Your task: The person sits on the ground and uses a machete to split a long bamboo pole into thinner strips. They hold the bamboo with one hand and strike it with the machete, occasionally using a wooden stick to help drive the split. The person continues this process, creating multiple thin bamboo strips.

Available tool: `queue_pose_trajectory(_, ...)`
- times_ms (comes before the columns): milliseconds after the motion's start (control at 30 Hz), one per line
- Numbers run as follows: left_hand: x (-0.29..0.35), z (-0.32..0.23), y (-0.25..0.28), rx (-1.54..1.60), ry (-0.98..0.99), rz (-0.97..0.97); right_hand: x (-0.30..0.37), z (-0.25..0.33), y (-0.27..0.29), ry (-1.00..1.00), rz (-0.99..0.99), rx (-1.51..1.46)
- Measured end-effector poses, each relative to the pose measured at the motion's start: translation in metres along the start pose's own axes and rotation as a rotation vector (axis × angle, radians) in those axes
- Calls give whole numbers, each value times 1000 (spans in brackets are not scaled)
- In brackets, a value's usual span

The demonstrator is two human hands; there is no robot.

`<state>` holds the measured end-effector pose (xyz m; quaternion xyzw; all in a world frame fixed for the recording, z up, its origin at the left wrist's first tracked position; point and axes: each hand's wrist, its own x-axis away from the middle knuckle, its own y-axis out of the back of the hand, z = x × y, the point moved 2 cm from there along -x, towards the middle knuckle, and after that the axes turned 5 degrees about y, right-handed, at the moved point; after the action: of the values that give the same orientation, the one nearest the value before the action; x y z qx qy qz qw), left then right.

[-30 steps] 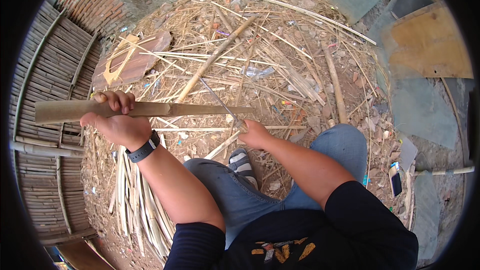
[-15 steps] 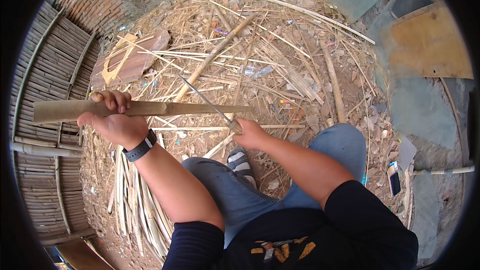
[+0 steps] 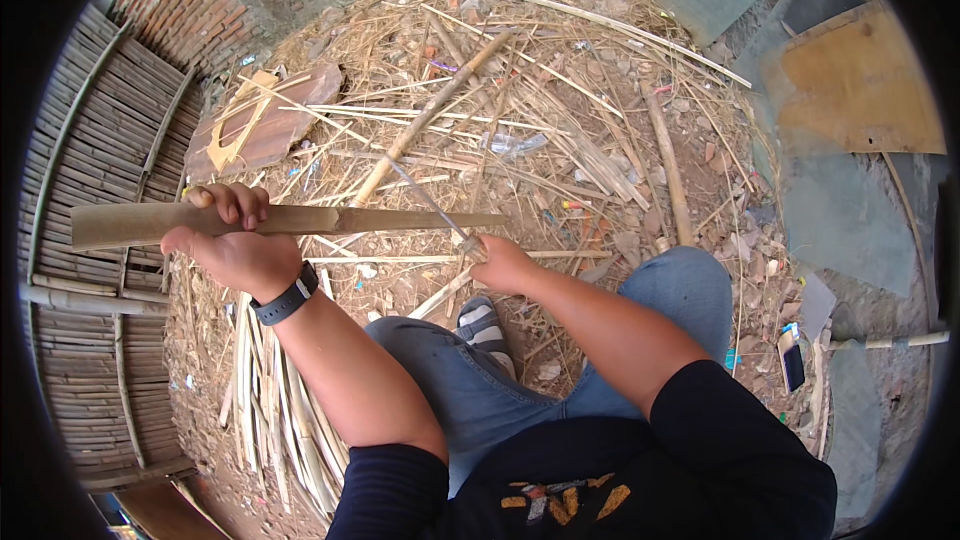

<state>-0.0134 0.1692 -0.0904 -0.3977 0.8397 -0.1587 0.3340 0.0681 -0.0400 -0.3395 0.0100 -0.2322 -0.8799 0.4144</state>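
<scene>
A split bamboo piece point(image 3: 380, 219), broad at its left end and tapering to the right, lies level across my view. Around its wide part wraps my left hand point(image 3: 238, 245), thumb below and fingers over the top. My right hand point(image 3: 502, 265) is closed on the handle of a long, narrow-bladed knife point(image 3: 430, 202). The blade slants up and left, crossing the bamboo's thin part; I cannot tell whether it touches. Most of the handle is hidden in my fist.
Bamboo strips point(image 3: 275, 410) are piled beside my left leg. A bamboo pole point(image 3: 440, 100) and more strips litter the ground ahead. To the left stands a bamboo-slat wall point(image 3: 90, 190); a phone point(image 3: 792, 365) lies right of my knee. Grey sheets point(image 3: 840, 220) are at the far right.
The knife blade has swung a little, its tip shifting right and slightly nearer. My left hand and the bamboo have moved slightly right.
</scene>
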Motion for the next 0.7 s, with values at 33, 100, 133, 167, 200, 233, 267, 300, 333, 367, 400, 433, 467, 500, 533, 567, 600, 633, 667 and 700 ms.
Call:
queue_pose_trajectory(33, 0, 0, 0, -1, -3, 20, 1, -7, -1, -53, -10, -37)
queue_pose_trajectory(100, -1, 1, -2, 1, 0, 45, 0, -17, -10, 27, -106, 13)
queue_pose_trajectory(133, -1, 1, -1, 3, 1, 36, 4, 5, -6, 60, -59, -31)
queue_pose_trajectory(167, -1, 1, 0, 5, 1, 27, 9, 29, -3, 93, -11, -75)
queue_pose_trajectory(200, 0, 1, -4, 6, 6, 33, 13, 46, 1, 125, 29, -118)
queue_pose_trajectory(233, 0, 0, -7, 6, 11, 38, 14, 48, 1, 205, -9, -115)
queue_pose_trajectory(267, 1, 1, -10, 5, 15, 44, 12, 36, 1, 177, -22, -85)
queue_pose_trajectory(300, 3, 2, -16, -15, 7, 24, 8, 18, 0, 149, -43, -63)
queue_pose_trajectory(333, 3, 2, -16, -14, 6, 48, 4, 4, -1, 124, -61, -42)
queue_pose_trajectory(367, 3, 2, -15, -13, 6, 72, 1, -10, -2, 20, -56, -87)
queue_pose_trajectory(400, 4, 3, -13, -14, 7, 93, 1, -16, -2, -87, -46, -133)
queue_pose_trajectory(433, 4, 3, -11, -7, 8, 85, 1, -22, -3, -194, -36, -178)
queue_pose_trajectory(467, 3, 2, -11, -21, -2, 93, 0, -21, -9, -134, -38, -180)
queue_pose_trajectory(500, 4, 2, -11, -31, -8, 94, 3, -7, -10, -79, -36, -176)
queue_pose_trajectory(533, 5, 2, -12, -36, -15, 90, 7, 11, -9, -25, -34, -164)
queue_pose_trajectory(567, 5, 2, -13, -30, -6, 87, 14, 35, -7, 32, -20, -210)
queue_pose_trajectory(600, 2, 1, -16, -25, 3, 92, 15, 42, -9, 89, -44, -197)
queue_pose_trajectory(633, 2, 2, -18, -21, 11, 97, 15, 47, -11, 146, -67, -184)
queue_pose_trajectory(667, 4, 4, -18, -11, 10, 99, 16, 49, -11, 204, -89, -171)
queue_pose_trajectory(700, 4, 4, -17, -8, 6, 110, 11, 32, -13, 223, -108, -157)
